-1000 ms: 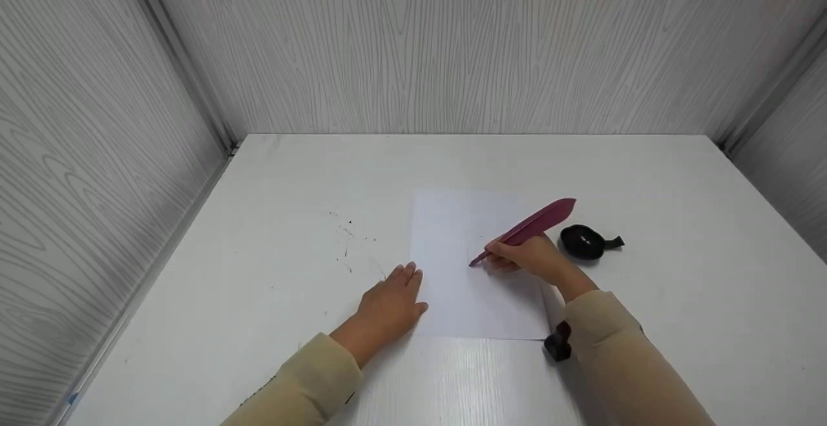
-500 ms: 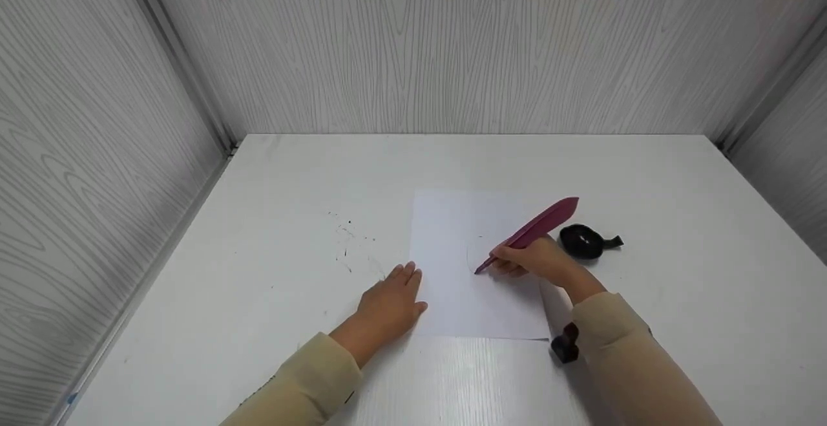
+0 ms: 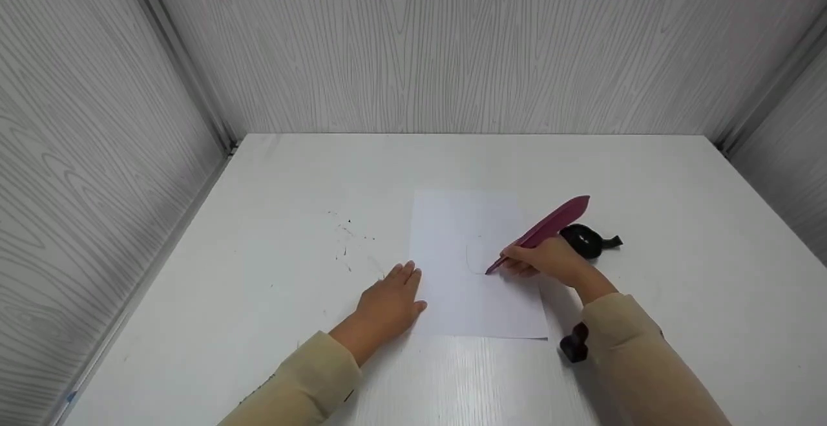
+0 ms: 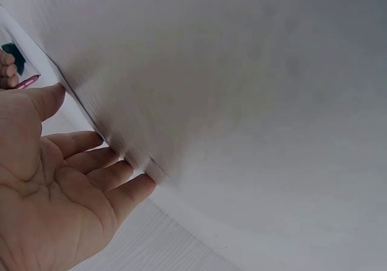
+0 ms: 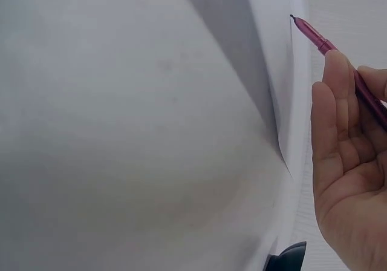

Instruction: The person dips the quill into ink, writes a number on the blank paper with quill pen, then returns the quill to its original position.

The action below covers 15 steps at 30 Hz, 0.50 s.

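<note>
In the head view my right hand (image 3: pixel 546 261) pinches a dark-red feather-shaped pen (image 3: pixel 559 221), its plume slanting up to the right. The pen's tip meets a white sheet of paper (image 3: pixel 452 303), at the end of a thin, curved line. The right wrist view shows the pen's barrel (image 5: pixel 311 34) and dark tip against the sheet, thumb and fingers around it. Palm down, my left hand (image 3: pixel 387 303) rests at the sheet's left edge with fingers extended. Its fingertips (image 4: pixel 142 183) lie along the paper's edge in the left wrist view.
Just beyond the right hand lies a glossy black rounded object (image 3: pixel 583 242) with a short flared stub. A small black device (image 3: pixel 574 345) sits at the right cuff. Dark specks and scratches (image 3: pixel 347 232) mark the white table (image 3: pixel 310 174) left of the paper. Grey wood-grain panels (image 3: pixel 413 44) enclose it.
The right hand and pen have moved a little right and down, and the pen line now curves along the bottom. The left hand has stayed in place.
</note>
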Available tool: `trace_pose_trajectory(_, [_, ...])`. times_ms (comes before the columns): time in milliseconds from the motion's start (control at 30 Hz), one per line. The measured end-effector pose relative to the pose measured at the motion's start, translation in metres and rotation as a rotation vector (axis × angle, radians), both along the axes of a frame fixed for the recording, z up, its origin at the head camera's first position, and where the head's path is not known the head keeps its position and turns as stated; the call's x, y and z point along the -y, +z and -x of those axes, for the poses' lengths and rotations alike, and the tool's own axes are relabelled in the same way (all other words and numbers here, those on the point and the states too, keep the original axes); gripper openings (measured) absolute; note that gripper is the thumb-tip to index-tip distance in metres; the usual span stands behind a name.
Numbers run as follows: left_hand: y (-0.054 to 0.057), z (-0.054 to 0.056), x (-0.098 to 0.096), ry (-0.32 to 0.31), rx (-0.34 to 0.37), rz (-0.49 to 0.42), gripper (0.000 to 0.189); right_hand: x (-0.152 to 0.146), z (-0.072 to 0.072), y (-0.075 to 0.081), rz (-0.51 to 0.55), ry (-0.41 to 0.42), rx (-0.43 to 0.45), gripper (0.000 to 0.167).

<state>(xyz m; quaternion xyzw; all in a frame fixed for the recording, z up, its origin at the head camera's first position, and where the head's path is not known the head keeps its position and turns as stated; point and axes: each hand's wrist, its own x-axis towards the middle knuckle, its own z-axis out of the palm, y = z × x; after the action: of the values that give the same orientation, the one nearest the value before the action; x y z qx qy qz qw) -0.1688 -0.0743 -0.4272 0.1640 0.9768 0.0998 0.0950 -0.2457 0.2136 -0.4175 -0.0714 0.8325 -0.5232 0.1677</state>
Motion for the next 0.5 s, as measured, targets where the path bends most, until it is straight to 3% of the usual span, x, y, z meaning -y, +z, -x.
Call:
trace_pose_trajectory(233, [-0.0001,0.0003,0.0008,0.001,0.002,-0.013,0.059,-0.0079,-0.0005,0.0041,-0.068,-0.052,0.026,0.037])
trace_pose_trajectory(500, [-0.0005,-0.0001,0.0012,-0.005,-0.002,-0.001,0.059,-0.0114,0.0024,0.0028,-0.015,-0.079,0.004,0.033])
